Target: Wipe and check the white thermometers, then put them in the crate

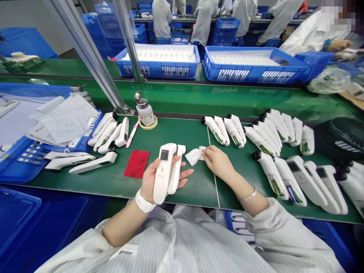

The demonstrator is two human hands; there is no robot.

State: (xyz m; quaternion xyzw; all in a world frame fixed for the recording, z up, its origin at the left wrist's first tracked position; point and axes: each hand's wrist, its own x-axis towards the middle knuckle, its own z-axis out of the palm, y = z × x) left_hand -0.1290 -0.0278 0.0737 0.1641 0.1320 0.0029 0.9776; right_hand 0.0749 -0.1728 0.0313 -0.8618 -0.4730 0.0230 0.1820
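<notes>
My left hand is turned palm up and holds two white infrared thermometers side by side. The front thermometer has its screen lit and facing me; the other thermometer lies behind it, partly covered. A white wipe is pinched between the fingertips of my right hand, its loose end resting on the green table. Left of my left hand lies a red square sheet. Beyond it stand a pump bottle on a round yellowish base and a pink-and-white brush or pen.
Several thermometers with open battery bays lie in rows at right, by a dark fan-like object. More thermometers lie at left beside a blue crate with papers. A metal post rises behind. Blue trays and co-workers are farther back.
</notes>
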